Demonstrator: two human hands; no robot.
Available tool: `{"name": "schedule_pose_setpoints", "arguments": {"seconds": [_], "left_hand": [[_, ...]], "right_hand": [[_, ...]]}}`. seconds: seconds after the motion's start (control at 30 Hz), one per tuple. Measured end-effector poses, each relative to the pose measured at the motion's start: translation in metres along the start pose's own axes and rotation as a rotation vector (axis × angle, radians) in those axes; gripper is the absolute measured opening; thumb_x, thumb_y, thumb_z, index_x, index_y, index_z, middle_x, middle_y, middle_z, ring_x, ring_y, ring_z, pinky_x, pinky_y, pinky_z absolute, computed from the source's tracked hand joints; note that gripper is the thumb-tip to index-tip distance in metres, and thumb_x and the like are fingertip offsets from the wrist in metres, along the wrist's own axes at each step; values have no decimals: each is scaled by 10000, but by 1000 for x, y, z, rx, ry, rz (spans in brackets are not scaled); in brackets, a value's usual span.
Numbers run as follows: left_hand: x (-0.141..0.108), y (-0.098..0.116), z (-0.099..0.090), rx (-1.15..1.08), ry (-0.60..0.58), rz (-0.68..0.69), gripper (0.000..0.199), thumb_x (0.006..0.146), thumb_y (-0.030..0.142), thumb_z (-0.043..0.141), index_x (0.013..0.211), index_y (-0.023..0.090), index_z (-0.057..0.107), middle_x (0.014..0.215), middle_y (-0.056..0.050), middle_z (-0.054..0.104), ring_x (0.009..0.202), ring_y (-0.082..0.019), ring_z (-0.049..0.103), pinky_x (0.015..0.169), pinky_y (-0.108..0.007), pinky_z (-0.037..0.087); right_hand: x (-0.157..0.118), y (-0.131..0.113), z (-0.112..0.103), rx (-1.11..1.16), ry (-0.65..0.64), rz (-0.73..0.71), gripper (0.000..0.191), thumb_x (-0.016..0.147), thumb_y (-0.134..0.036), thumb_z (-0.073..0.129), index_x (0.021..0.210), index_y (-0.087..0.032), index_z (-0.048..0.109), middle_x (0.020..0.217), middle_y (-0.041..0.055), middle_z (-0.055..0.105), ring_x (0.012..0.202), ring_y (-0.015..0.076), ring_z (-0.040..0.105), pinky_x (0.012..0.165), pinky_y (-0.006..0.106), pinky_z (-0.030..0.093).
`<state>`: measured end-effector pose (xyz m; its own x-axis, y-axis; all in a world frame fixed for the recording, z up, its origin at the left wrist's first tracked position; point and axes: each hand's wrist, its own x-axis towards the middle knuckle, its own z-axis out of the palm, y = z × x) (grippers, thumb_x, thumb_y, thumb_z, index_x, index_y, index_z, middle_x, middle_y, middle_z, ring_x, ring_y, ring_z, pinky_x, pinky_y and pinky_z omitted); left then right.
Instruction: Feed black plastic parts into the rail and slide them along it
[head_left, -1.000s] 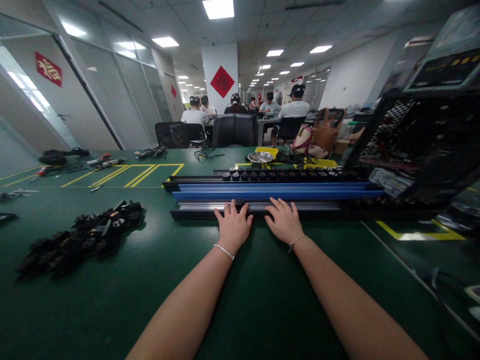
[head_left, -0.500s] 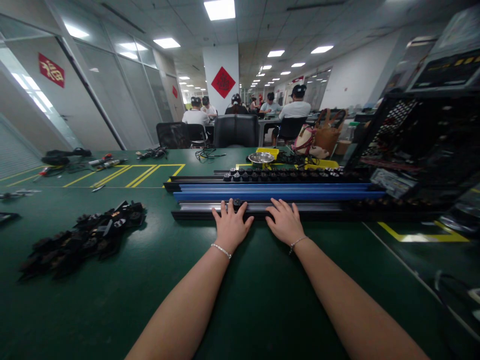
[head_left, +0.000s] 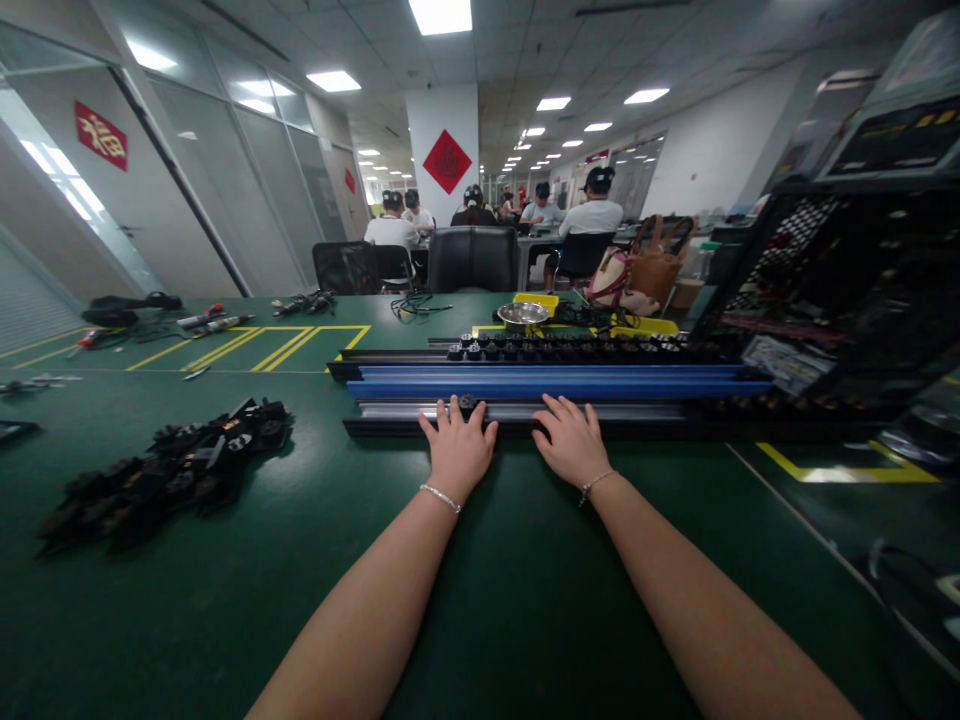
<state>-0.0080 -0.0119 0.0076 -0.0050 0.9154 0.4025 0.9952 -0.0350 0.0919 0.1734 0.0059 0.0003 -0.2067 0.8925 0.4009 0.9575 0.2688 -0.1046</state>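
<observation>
My left hand [head_left: 459,445] lies with fingers spread on the nearest black rail [head_left: 645,431], which has a silvery channel along its top. At its fingertips a small black part [head_left: 468,403] sits in that channel. To the right, my right hand [head_left: 571,440] rests on the same rail, fingers apart and holding nothing. Just behind runs a blue rail [head_left: 555,385]. Farther back, a row of small black parts [head_left: 547,347] stands on another black rail [head_left: 345,371].
A heap of black parts [head_left: 172,470] lies left on the green table [head_left: 315,580]. At the back are a metal dish [head_left: 523,314], yellow trays [head_left: 649,327] and cables [head_left: 420,306]. A dark open-framed machine [head_left: 832,290] stands right. People [head_left: 591,215] sit beyond.
My left hand has shifted slightly left along the rail, and the small black part has moved left with it. My right hand stays nearly in place.
</observation>
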Motion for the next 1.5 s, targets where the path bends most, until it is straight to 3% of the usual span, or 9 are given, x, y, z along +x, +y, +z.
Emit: {"name": "schedule_pose_setpoints", "arguments": {"seconds": [0.83, 1.13, 1.5], "left_hand": [[3, -13, -4, 9, -2, -105, 502, 886, 542, 276, 1274, 340, 524, 1420, -117, 418, 1322, -380, 293, 1020, -678, 132], [2, -13, -6, 3, -39, -127, 540, 864, 603, 263, 1306, 381, 478, 1457, -93, 366, 1352, -382, 231, 1032, -661, 142], [6, -18, -3, -15, 6, -121, 478, 892, 541, 253, 1250, 397, 534, 1403, -89, 442, 1328, -384, 280, 1007, -686, 148]], "right_hand": [[0, 0, -4, 30, -35, 11, 290, 860, -325, 444, 1086, -257, 612, 1416, 32, 433, 1308, 255, 339, 1083, 535, 169], [-1, 0, -4, 29, -26, 12, 296, 860, -327, 444, 1093, -255, 612, 1416, 32, 433, 1310, 255, 337, 1085, 531, 167], [0, 2, -2, 32, -22, 7, 293, 854, -321, 447, 1085, -242, 609, 1417, 30, 432, 1308, 249, 336, 1087, 530, 161]]}}
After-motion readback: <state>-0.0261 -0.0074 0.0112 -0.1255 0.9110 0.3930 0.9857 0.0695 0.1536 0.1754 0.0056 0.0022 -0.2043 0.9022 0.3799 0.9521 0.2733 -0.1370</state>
